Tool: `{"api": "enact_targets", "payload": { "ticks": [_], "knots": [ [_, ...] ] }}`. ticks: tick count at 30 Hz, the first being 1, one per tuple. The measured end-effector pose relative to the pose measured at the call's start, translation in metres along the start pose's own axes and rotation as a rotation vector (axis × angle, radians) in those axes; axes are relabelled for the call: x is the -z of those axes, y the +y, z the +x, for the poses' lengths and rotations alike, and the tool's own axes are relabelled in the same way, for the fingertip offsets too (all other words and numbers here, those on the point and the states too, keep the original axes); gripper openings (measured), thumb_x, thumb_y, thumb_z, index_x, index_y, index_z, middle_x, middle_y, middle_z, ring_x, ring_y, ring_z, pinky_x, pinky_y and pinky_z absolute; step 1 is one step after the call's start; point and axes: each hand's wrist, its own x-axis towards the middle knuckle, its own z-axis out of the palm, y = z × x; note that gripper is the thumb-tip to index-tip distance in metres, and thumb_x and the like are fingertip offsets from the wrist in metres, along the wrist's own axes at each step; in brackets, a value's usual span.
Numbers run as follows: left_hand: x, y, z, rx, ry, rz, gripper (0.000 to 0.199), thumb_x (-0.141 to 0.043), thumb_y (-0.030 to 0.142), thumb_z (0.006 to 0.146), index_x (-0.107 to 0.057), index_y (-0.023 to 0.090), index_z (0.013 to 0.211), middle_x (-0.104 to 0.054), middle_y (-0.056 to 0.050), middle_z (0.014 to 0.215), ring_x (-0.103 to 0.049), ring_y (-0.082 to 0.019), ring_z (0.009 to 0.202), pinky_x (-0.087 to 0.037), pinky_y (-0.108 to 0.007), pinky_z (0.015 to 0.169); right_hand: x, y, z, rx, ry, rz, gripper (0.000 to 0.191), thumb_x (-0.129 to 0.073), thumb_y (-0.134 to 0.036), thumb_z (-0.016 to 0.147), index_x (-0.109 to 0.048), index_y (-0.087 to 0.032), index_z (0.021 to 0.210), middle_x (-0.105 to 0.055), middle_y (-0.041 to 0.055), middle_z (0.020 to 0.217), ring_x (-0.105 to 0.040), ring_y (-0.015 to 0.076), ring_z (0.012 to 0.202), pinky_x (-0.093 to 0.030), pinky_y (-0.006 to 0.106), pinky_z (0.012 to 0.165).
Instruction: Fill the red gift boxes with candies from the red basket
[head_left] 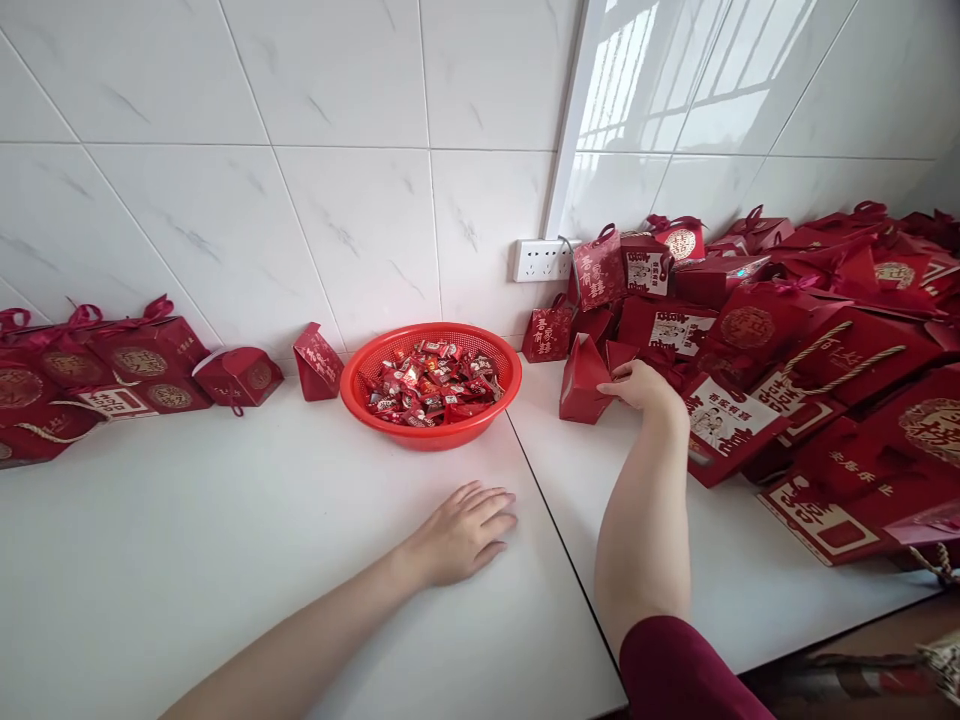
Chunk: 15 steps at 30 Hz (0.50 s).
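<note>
My left hand (pixel 466 532) rests palm down on the white table (pixel 360 510), its fingers a little apart and nothing in it. With thumb and fingers, my right hand (pixel 641 388) grips the right side of a small red box (pixel 582 382), which stands upright on the table beside a heap of red gift boxes. Between the hands and the wall sits a red plastic basket (pixel 431 437) holding many wrapped candies (pixel 435 383). Just left of the basket stands another small red box (pixel 318 363) against the wall.
Red gift boxes (pixel 746 325) with ribbons and rope handles are heaped along the right side. More ribboned boxes (pixel 139 360) line the wall at left. A white socket strip (pixel 541 261) is on the tiled wall. A dark seam crosses the tabletop.
</note>
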Motion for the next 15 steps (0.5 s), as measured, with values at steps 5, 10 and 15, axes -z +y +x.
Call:
{"api": "enact_targets", "payload": {
  "ticks": [5,10,15],
  "knots": [
    [0.011,-0.014,0.003,0.176,-0.116,-0.251,0.046,-0.050,0.038,0.096,-0.049,0.030,0.141,-0.047,-0.004,0.150,-0.043,-0.023,0.139,-0.036,-0.044,0.115,0.016,0.001,-0.022,-0.037,-0.284,0.073,0.022,-0.076,-0.015,0.070,-0.068,-0.014,0.090,-0.073,0.0100,0.076,-0.071,0.0201,0.071,-0.054,0.027,0.063],
    [0.013,-0.016,0.001,0.196,-0.127,-0.277,0.046,-0.048,0.038,0.097,-0.048,0.030,0.142,-0.045,-0.003,0.152,-0.039,-0.022,0.141,-0.031,-0.044,0.118,0.031,-0.005,-0.042,-0.020,-0.229,0.087,0.016,-0.070,-0.028,0.079,-0.071,-0.014,0.084,-0.074,0.0143,0.081,-0.071,0.0239,0.072,-0.056,0.034,0.069],
    [0.012,-0.014,0.002,0.190,-0.121,-0.288,0.045,-0.049,0.038,0.096,-0.049,0.030,0.141,-0.046,-0.004,0.151,-0.041,-0.023,0.140,-0.033,-0.044,0.117,0.033,-0.017,-0.046,0.186,0.211,0.102,0.046,-0.050,-0.053,0.090,-0.059,-0.022,0.122,-0.067,0.0135,0.119,-0.063,0.0293,0.106,-0.050,0.041,0.088]
  ]
}}
